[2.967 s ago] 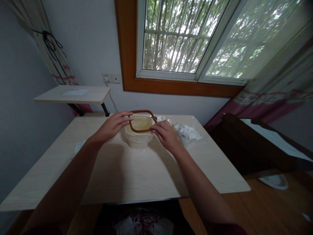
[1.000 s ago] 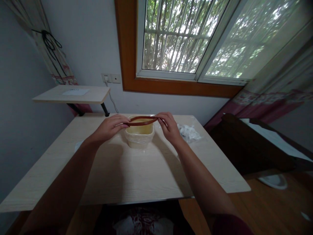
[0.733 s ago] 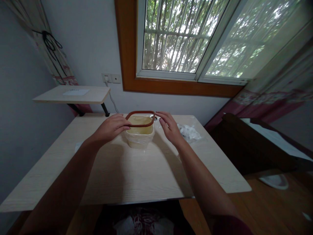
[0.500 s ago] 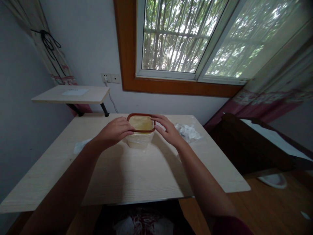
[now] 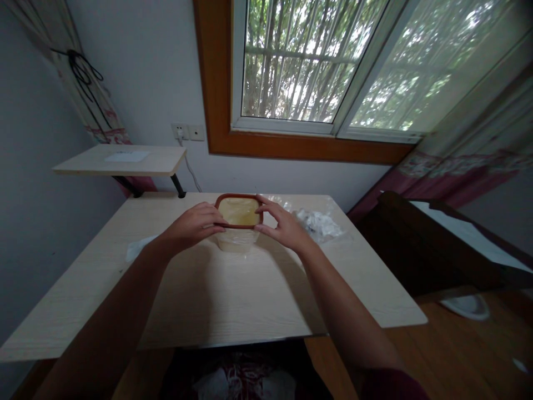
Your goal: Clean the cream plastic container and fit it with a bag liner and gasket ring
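Observation:
A pale translucent container [image 5: 234, 241] stands on the light wooden table [image 5: 216, 289], near its far edge. A brown rubber ring [image 5: 239, 196] lies along the container's rim. My left hand [image 5: 192, 225] holds the left side of the ring and container, fingers curled round it. My right hand [image 5: 283, 225] grips the right side, thumb and fingers pinching the ring at the rim.
Crumpled clear plastic wrap [image 5: 318, 222] lies right of the container. A whitish scrap [image 5: 137, 247] lies on the table's left. A small shelf [image 5: 120, 161] juts from the wall at back left. Dark wooden furniture [image 5: 420, 244] stands to the right.
The ring was held stretched above the container between both hands; it has come down onto the rim. Both hands have closed in on the container's sides.

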{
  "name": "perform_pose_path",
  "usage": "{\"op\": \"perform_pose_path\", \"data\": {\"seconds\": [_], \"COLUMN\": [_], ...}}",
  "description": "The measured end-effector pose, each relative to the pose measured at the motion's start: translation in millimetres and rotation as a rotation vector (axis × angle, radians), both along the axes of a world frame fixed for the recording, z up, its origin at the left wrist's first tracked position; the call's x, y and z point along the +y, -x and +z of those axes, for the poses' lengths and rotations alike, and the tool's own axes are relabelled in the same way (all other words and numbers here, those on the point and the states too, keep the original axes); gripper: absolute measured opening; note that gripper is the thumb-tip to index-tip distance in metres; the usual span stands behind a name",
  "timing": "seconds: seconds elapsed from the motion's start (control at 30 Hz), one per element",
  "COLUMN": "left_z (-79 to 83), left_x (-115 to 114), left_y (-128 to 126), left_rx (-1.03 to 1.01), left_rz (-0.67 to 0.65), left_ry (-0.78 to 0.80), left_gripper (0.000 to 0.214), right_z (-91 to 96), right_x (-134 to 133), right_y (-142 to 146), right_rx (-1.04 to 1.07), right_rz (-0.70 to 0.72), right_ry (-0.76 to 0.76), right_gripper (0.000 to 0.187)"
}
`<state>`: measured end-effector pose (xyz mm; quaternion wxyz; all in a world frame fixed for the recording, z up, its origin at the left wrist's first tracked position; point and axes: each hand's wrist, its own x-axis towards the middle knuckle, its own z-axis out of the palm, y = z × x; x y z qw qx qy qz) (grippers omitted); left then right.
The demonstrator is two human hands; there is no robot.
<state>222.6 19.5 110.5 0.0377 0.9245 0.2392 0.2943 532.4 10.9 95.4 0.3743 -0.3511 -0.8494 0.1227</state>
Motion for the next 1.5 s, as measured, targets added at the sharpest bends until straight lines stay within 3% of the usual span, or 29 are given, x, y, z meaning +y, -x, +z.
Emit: {"op": "perform_pose_path", "data": {"seconds": [0.23, 0.37, 0.5, 0.7, 0.83, 1.0, 1.17, 1.37, 1.5], "left_z": [2.1, -1.1, -10.2, -28.4, -31.0, -28.8, -25.3, -28.6, -30.4], "left_x": [-1, 1, 7, 15, 14, 14, 8, -2, -3], "left_y": [3, -2, -13, -23, -24, -25, -19, -1, 7], "left_rx": [-0.093, -0.310, -0.512, -0.737, -0.754, -0.760, -0.726, -0.543, -0.416], "left_rz": [0.018, 0.175, 0.341, 0.383, 0.363, 0.347, 0.440, 0.316, 0.263], "left_ry": [0.084, 0.157, 0.378, 0.667, 0.745, 0.765, 0.628, 0.571, 0.413], "left_gripper": [0.020, 0.023, 0.032, 0.055, 0.053, 0.052, 0.048, 0.044, 0.039], "right_z": [-3.2, -6.1, -7.3, -9.6, -11.6, -12.8, -12.8, -8.0, -5.6], "right_x": [-4, -3, -3, -3, -1, 0, 1, 1, 1], "right_y": [5, 6, 6, 7, 7, 8, 8, 9, 9], "right_rx": [0.041, 0.095, 0.132, 0.158, 0.155, 0.148, 0.133, 0.103, 0.115], "right_rz": [-0.027, -0.020, -0.004, 0.027, 0.024, 0.024, 0.035, 0.044, 0.050], "right_ry": [0.091, 0.163, 0.198, 0.222, 0.207, 0.186, 0.079, -0.029, -0.074], "right_gripper": [0.042, 0.047, 0.049, 0.049, 0.048, 0.048, 0.043, 0.035, 0.032]}}
